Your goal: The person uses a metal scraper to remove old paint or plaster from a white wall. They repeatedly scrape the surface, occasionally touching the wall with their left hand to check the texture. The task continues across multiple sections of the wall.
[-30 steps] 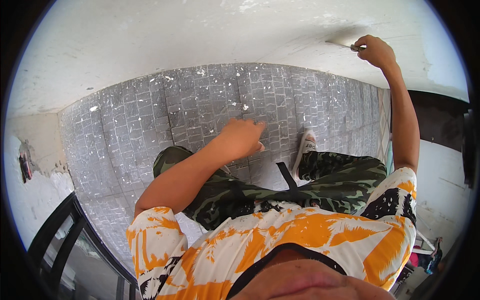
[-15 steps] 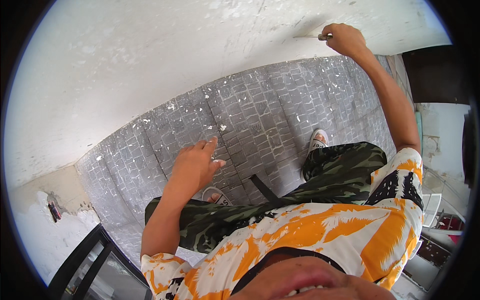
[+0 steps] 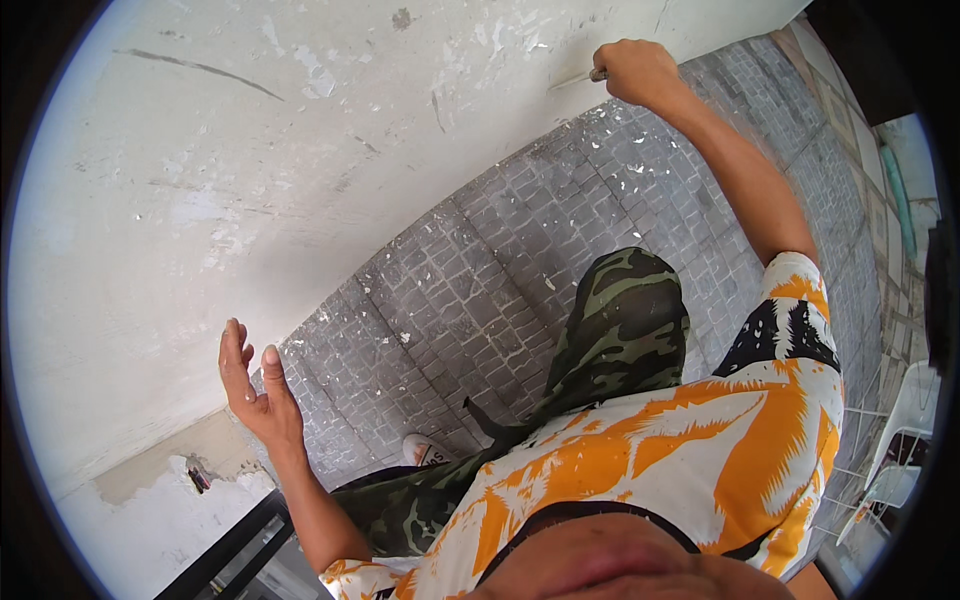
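Note:
My right hand [image 3: 638, 72] is closed around a scraper [image 3: 598, 75], held close to the low part of the white wall [image 3: 330, 190]. Most of its handle is hidden in my fist, and the thin blade hardly stands out against the wall. Scuffs, dark streaks and peeling patches mark the paint. Over on the left, my left hand [image 3: 262, 395] is raised beside the wall with its fingers apart and nothing in it. I cannot tell whether it touches the wall.
White flakes lie scattered over the grey patterned floor [image 3: 470, 290], mostly along the wall's foot. A black-framed object [image 3: 235, 550] stands at lower left, near a hole [image 3: 198, 478] in the wall. White racks [image 3: 905, 420] are at the right.
My left hand has swung left and up toward the wall. My right hand, still gripping the scraper, has shifted a little left along it. My body and the view have turned, and one knee is bent forward.

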Demonstrator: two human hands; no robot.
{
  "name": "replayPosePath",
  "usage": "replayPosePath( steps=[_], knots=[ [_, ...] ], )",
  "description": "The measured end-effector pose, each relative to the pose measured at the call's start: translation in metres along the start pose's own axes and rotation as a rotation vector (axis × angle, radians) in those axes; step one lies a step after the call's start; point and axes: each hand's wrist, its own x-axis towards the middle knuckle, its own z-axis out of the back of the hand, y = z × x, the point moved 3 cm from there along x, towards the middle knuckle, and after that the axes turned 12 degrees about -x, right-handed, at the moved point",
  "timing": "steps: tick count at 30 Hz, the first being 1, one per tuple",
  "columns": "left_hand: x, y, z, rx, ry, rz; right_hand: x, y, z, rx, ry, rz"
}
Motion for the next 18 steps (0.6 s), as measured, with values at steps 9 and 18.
replayPosePath(
  steps=[9,18],
  knots=[
    [0.204,-0.14,-0.012,0.68,-0.427,-0.957,0.019,-0.049,-0.075,0.296,0.024,0.067],
    [0.24,-0.119,-0.029,0.845,-0.508,-0.883,0.029,-0.038,-0.108,0.618,-0.093,0.236]
  ],
)
